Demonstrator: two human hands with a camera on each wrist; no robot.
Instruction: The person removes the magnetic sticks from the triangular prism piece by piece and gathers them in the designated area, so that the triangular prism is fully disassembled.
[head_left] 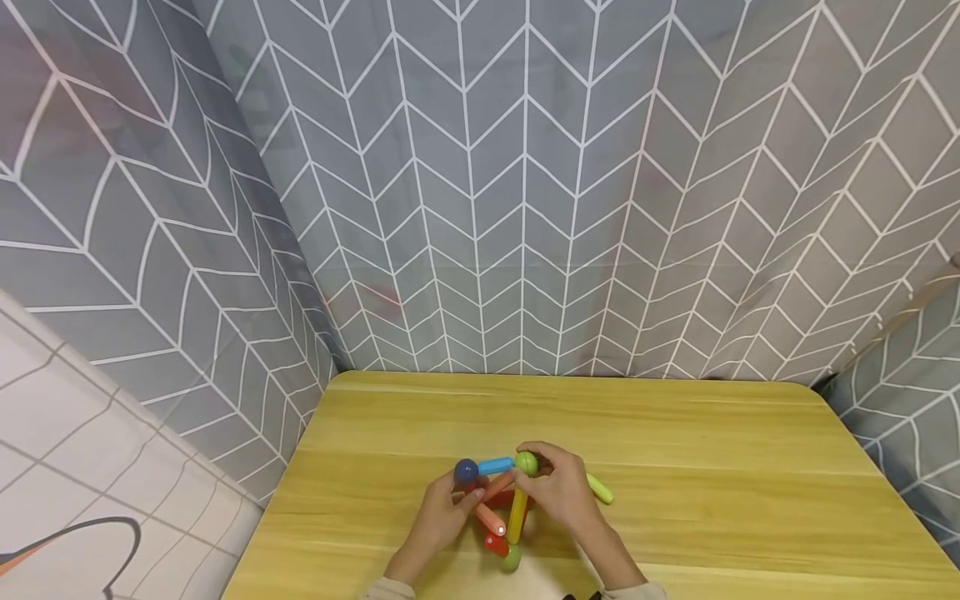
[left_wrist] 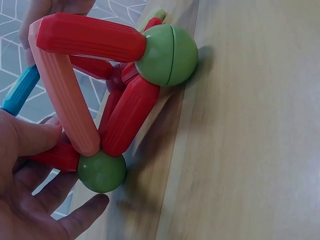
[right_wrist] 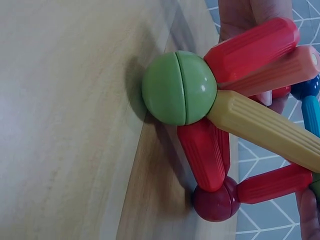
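A frame of magnetic sticks and balls stands on the table between both hands. My left hand (head_left: 442, 512) grips its left side, thumb over a red stick (left_wrist: 62, 156) that ends at a green ball (left_wrist: 102, 172). Just above that hand sits a dark blue ball (head_left: 467, 472), joined by a blue stick (head_left: 496, 466) to the upper green ball (head_left: 526, 462). Thumb and fingers of my right hand (head_left: 561, 492) pinch this upper ball. From it a yellow stick (head_left: 517, 517) slopes down to the near green ball (right_wrist: 180, 88). A salmon stick (left_wrist: 70, 100) leans with its outer end free.
A yellow-green stick (head_left: 599, 488) lies beside the right hand. Low in the frame, a dark red ball (right_wrist: 216, 200) joins red sticks near the tabletop. Behind the wooden table (head_left: 712, 450) hangs a grey patterned curtain (head_left: 555, 208).
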